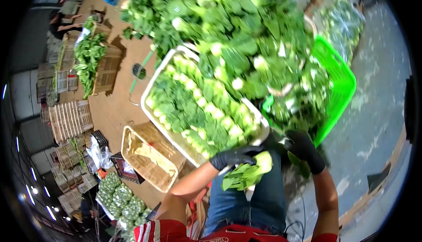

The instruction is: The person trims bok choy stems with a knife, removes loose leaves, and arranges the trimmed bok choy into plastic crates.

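My left hand (235, 157), in a black glove, is closed on a head of bok choy (247, 172) above my lap, its pale base pointing right. My right hand (304, 149), also black-gloved, has its fingers curled round what looks like a small knife (278, 133), mostly hidden. A loose dark leaf (300, 164) shows just below that hand. In front of me stands a white crate (172, 141) with neat rows of trimmed bok choy (206, 103). To its right, a bright green crate (340, 86) holds loose leaves (303, 99).
A large heap of bok choy (233, 18) rises behind both crates. At left are a tan crate (151, 154), a scale-like green object (139, 70) and wooden crates (70, 119). Bagged greens (121, 198) lie lower left, another bag (342, 24) upper right. Another person (61, 24) is far left.
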### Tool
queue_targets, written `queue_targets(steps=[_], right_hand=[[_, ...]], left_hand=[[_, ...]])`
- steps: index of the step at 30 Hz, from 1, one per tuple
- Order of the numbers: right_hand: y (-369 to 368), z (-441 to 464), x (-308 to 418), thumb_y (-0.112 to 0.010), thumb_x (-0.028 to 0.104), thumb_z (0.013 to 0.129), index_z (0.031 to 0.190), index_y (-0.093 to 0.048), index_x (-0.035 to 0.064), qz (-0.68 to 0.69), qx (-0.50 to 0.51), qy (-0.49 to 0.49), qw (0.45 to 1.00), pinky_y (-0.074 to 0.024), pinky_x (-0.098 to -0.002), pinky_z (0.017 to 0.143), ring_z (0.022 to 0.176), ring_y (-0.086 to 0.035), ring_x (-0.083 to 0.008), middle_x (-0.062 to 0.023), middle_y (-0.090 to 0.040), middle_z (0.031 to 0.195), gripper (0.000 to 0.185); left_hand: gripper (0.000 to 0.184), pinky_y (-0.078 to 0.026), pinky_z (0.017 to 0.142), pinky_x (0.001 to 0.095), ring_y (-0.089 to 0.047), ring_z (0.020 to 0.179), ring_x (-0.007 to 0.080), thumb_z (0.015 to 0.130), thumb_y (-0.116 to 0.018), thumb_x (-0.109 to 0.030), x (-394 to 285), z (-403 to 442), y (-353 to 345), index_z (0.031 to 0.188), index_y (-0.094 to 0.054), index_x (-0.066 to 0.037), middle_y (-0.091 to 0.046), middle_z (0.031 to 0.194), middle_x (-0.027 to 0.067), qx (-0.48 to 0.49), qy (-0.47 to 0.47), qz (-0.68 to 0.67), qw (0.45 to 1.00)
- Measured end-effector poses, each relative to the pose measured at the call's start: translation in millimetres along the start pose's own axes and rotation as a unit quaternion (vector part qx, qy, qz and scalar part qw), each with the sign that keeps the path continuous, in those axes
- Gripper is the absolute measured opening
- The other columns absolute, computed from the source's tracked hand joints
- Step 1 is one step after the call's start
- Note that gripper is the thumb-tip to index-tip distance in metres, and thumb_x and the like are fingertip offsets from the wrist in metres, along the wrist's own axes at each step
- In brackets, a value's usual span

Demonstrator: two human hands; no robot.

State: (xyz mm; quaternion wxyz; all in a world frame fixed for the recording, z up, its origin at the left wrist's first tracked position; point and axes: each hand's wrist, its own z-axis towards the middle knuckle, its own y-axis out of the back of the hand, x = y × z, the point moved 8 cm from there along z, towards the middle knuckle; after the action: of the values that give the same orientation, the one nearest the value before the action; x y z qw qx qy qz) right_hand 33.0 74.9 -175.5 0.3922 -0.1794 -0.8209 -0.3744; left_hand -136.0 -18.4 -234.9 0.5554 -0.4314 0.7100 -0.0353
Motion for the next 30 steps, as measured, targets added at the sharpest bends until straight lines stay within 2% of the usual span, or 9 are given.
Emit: queue_targets(steps=[5,7,9,12,14,16,20,26,30], right_hand=[[48.1,-30.8,-107.4,-0.054,0.007,0.073,0.094,-0.059,0.0045,-0.052,-0.301,-0.115,0.945,-0.0453,-0.0391,0.059,0.069,-0.059,-0.035,-0.0186,-0.059,0.075,0.022],[61.5,-50.6,-133.6,-0.052,0.006,0.075,0.095,-0.058,0.0037,-0.113,-0.29,-0.163,0.936,-0.0449,-0.0369,0.058,0.067,-0.058,-0.0338,-0.0181,-0.059,0.075,0.021],[62.3,-67.7,-158.9,-0.053,0.007,0.078,0.099,-0.057,0.0012,-0.107,-0.261,-0.194,0.939,-0.0458,-0.0371,0.064,0.073,-0.058,-0.0353,-0.0197,-0.06,0.082,0.022],[65.3,-78.5,-153.3,-0.057,0.011,0.078,0.105,-0.056,0.0016,-0.162,-0.3,-0.176,0.923,-0.0438,-0.043,0.073,0.087,-0.056,-0.0386,-0.0223,-0.059,0.093,0.028],[64.9,-76.2,-158.8,-0.057,0.01,0.08,0.108,-0.056,0.004,-0.183,-0.294,-0.197,0.917,-0.0449,-0.0391,0.073,0.088,-0.057,-0.0364,-0.0194,-0.061,0.097,0.028],[65.0,-71.8,-168.5,-0.06,0.015,0.082,0.11,-0.056,0.0053,-0.227,-0.33,-0.136,0.906,-0.0453,-0.0349,0.071,0.084,-0.06,-0.0279,-0.0153,-0.063,0.095,0.03],[57.9,-63.6,-207.7,-0.061,0.017,0.084,0.104,-0.062,0.0061,-0.124,-0.295,-0.237,0.917,-0.0444,-0.0298,0.064,0.073,-0.058,-0.0158,-0.0082,-0.066,0.093,0.023],[10.1,-61.2,-182.7,-0.056,0.021,0.087,0.108,-0.063,0.0104,-0.098,-0.226,-0.277,0.929,-0.029,-0.0208,0.042,0.049,-0.038,-0.0038,0.0036,-0.051,0.062,0.024],[-21.8,-57.0,-159.7,-0.055,0.019,0.087,0.108,-0.062,0.0102,-0.055,-0.194,-0.302,0.932,-0.03,-0.0196,0.043,0.049,-0.039,-0.0035,0.0026,-0.055,0.066,0.024]], left_hand=[[0.057,-0.038,0.098,0.0343,-0.047,0.113,0.0225,0.092,-0.042,-0.043,-101.6,-57.5,154.6,0.133,-0.034,-0.005,-0.044,0.129,0.0125,-0.199,-0.116,-0.262,0.937],[0.065,-0.036,0.098,0.0345,-0.046,0.113,0.023,0.09,-0.036,-0.053,-210.7,-100.8,241.4,0.13,-0.037,-0.002,-0.046,0.127,0.0141,-0.351,-0.268,-0.004,0.897],[0.076,-0.035,0.097,0.0349,-0.043,0.116,0.024,0.087,-0.033,-0.061,-310.6,-156.9,309.1,0.13,-0.036,0.002,-0.046,0.126,0.0163,-0.548,-0.361,0.57,0.495],[0.043,-0.045,0.066,0.0346,-0.056,0.07,0.0194,0.083,-0.061,-0.033,-330.2,-233.6,344.6,0.109,-0.055,0.0,-0.062,0.085,0.0104,-0.618,-0.383,0.177,0.664],[0.03,-0.042,0.087,0.0343,-0.056,0.101,0.0212,0.088,-0.052,-0.022,-273.5,-252.0,324.2,0.114,-0.055,-0.006,-0.061,0.109,0.0075,-0.621,-0.273,0.163,0.716],[0.029,-0.043,0.086,0.0329,-0.057,0.1,0.0223,0.087,-0.052,-0.022,-185.2,-250.1,314.2,0.108,-0.058,-0.002,-0.061,0.108,0.0127,-0.54,-0.127,0.51,0.657],[0.019,-0.047,0.068,0.0442,-0.059,0.076,0.0331,0.073,-0.059,-0.019,121.1,-256.3,244.6,0.088,-0.061,-0.008,-0.061,0.075,0.0145,-0.443,0.237,0.556,0.662],[0.045,-0.047,0.074,0.0407,-0.06,0.086,0.0292,0.063,-0.067,-0.038,304.7,-204.5,128.2,0.097,-0.056,-0.01,-0.063,0.087,0.0126,-0.275,0.296,0.451,0.795],[0.061,-0.04,0.084,0.0412,-0.058,0.089,0.0286,0.058,-0.072,-0.042,308.7,-176.3,92.2,0.103,-0.051,-0.007,-0.061,0.092,0.0132,-0.307,0.379,0.517,0.703]])
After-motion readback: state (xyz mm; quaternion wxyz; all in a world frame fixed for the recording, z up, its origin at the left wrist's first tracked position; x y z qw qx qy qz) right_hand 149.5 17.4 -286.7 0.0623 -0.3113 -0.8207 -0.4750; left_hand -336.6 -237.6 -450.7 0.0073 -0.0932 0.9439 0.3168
